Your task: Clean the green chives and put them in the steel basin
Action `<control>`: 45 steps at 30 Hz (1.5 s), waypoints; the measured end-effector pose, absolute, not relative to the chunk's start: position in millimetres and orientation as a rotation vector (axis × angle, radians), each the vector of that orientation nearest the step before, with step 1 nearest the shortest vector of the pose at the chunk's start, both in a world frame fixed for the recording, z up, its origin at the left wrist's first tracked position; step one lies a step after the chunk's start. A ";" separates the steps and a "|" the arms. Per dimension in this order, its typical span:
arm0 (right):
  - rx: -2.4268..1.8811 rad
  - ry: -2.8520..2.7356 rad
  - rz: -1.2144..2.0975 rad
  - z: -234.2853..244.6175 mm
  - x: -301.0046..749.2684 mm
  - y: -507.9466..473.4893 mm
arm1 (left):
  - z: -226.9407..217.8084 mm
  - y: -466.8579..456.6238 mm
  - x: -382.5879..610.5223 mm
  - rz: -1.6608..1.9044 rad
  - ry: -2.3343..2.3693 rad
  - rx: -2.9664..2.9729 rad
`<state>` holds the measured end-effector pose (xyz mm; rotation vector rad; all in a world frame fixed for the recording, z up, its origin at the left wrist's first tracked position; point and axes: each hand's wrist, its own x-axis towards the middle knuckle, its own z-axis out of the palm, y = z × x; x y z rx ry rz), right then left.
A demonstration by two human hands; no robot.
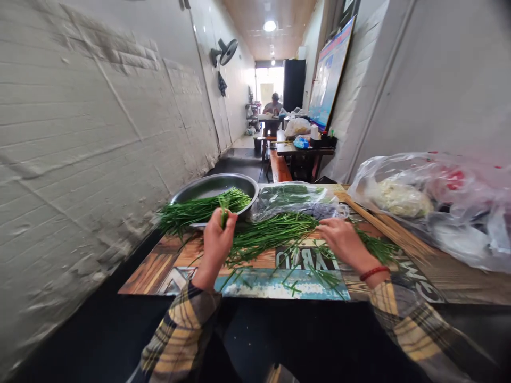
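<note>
My left hand (217,234) is closed around a small upright bunch of garlic chives (224,205), thin green stalks whose tips show above the fist. A loose pile of chives (275,230) lies on the table between my hands. My right hand (345,242), with a red bracelet at the wrist, has its fingers pinched together at the right end of that pile, on stalk ends that are partly hidden. Behind my left hand, a wide metal basin (187,190) holds more chives (199,209), their leafy ends hanging over its left rim.
A clear plastic bag of greens (293,197) lies beside the basin. Bamboo skewers (389,229) and large plastic bags (447,197) occupy the right side. Chive scraps (293,287) litter the table's (143,271) near edge. Farther back, a person (273,105) sits at another table.
</note>
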<state>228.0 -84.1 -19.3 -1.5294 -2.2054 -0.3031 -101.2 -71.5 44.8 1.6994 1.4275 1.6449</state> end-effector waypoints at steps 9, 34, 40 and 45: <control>-1.277 -2.482 -0.093 -59.4 156.5 -102.4 | -23.3 -71.2 -33.1 0.444 1.506 2.523; -1.139 -2.302 0.273 -61.8 214.0 -57.3 | -53.7 -76.6 -56.1 0.528 1.281 2.586; -1.344 -2.059 0.287 -61.5 237.8 -76.1 | -57.8 -87.1 -61.0 0.696 1.269 2.516; -1.415 -2.045 0.202 -64.3 215.1 -75.4 | -60.9 -95.8 -63.0 0.913 1.318 2.449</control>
